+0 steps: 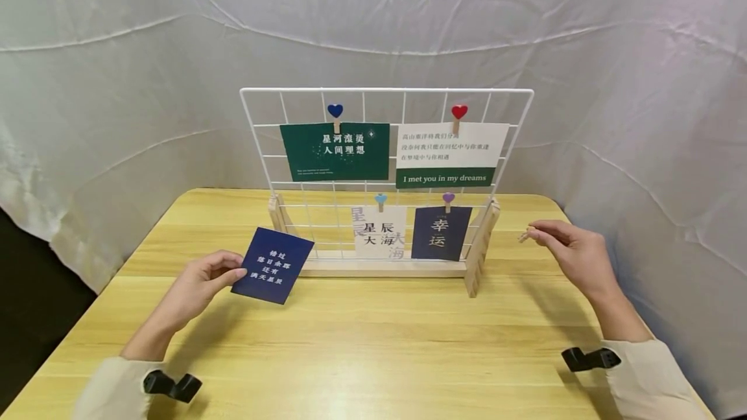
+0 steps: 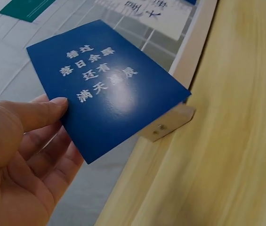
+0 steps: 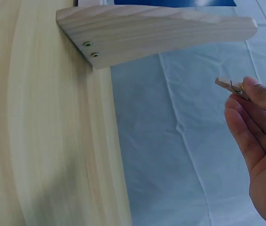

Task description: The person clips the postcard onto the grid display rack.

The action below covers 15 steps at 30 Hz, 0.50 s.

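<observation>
My left hand [image 1: 201, 284] pinches a dark blue card [image 1: 274, 266] with white characters by its left edge, in front of the grid rack's lower left. In the left wrist view the thumb lies on the face of the card [image 2: 100, 89]. Right of the rack, my right hand [image 1: 574, 255] holds a small wooden clothespin [image 1: 523, 236] between thumb and fingertips; the right wrist view shows the clothespin [image 3: 231, 86] close up. The white wire grid rack [image 1: 385, 90] stands upright in a wooden base [image 1: 379, 269], between the two hands.
Heart clothespins hold a green card [image 1: 362, 166] and a white-and-green card [image 1: 443, 154] on the upper grid. Below hang a white card [image 1: 379, 250] and a navy card [image 1: 455, 235]. The wooden table [image 1: 373, 342] ends at a pale cloth backdrop [image 1: 373, 18].
</observation>
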Each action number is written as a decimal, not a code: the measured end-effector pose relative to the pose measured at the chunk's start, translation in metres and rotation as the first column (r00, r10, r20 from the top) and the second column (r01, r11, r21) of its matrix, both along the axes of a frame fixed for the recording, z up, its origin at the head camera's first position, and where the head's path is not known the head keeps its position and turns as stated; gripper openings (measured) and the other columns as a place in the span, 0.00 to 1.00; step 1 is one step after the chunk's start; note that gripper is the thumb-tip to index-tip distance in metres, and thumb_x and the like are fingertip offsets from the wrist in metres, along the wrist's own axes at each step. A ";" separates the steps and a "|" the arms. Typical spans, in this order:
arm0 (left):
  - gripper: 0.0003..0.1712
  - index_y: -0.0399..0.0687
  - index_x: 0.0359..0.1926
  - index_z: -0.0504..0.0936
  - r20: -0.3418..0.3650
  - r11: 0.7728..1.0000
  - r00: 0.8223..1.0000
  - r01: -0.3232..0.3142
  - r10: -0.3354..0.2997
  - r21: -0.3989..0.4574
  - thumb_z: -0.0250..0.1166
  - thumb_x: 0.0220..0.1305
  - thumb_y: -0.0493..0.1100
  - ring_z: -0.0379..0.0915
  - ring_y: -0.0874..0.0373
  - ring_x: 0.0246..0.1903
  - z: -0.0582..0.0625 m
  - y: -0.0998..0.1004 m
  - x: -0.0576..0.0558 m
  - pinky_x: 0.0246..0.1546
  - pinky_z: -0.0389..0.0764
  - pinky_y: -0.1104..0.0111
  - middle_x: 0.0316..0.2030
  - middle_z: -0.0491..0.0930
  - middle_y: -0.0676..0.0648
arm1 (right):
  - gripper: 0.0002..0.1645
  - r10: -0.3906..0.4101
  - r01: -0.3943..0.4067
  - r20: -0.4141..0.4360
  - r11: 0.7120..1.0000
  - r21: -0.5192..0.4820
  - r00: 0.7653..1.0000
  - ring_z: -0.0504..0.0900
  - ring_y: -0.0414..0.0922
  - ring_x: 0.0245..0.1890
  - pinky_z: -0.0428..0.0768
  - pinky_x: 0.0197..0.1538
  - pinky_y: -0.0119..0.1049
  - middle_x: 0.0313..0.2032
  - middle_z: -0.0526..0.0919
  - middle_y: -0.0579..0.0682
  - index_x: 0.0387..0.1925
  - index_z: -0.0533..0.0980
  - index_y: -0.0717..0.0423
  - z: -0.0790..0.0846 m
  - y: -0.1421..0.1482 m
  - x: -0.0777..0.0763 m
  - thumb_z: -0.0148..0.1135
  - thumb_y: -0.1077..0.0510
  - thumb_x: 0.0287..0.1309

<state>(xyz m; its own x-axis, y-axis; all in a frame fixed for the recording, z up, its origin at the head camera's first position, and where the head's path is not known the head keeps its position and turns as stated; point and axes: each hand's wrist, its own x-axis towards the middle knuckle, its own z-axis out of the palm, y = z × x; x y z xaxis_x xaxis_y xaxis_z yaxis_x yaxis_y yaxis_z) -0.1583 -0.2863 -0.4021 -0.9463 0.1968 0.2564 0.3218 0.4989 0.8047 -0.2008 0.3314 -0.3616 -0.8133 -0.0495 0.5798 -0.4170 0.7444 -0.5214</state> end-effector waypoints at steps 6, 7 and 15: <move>0.09 0.37 0.45 0.80 -0.008 0.999 0.999 -0.037 0.038 0.022 0.64 0.67 0.36 0.79 0.63 0.34 -0.002 0.016 0.000 0.37 0.77 0.75 0.38 0.82 0.43 | 0.11 0.006 -0.005 -0.043 1.000 0.022 0.999 0.75 0.17 0.37 0.70 0.38 0.13 0.38 0.88 0.54 0.43 0.86 0.54 0.008 -0.007 0.002 0.71 0.61 0.56; 0.09 0.37 0.45 0.80 -0.002 0.999 0.999 -0.049 0.049 0.023 0.64 0.67 0.37 0.79 0.63 0.34 -0.002 0.018 0.000 0.37 0.78 0.75 0.39 0.82 0.42 | 0.11 0.009 -0.008 -0.047 1.000 0.025 0.999 0.75 0.16 0.37 0.70 0.38 0.13 0.38 0.87 0.55 0.43 0.86 0.55 0.009 -0.008 0.003 0.71 0.61 0.56; 0.11 0.40 0.47 0.81 0.049 0.991 0.992 -0.123 0.120 0.055 0.65 0.67 0.41 0.79 0.56 0.37 -0.003 0.033 0.000 0.40 0.77 0.74 0.42 0.80 0.43 | 0.12 0.055 -0.053 -0.080 0.998 0.028 0.995 0.77 0.18 0.37 0.71 0.37 0.14 0.38 0.88 0.51 0.43 0.86 0.54 0.019 -0.020 0.009 0.71 0.63 0.55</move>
<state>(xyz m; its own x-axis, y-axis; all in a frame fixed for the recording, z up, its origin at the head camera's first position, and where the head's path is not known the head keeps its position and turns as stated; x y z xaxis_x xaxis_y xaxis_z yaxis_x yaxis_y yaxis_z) -0.1585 -0.2531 -0.4052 -0.9732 0.0657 0.2204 0.2242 0.4847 0.8454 -0.1916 0.3114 -0.3430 -0.7597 -0.1081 0.6412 -0.4971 0.7322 -0.4656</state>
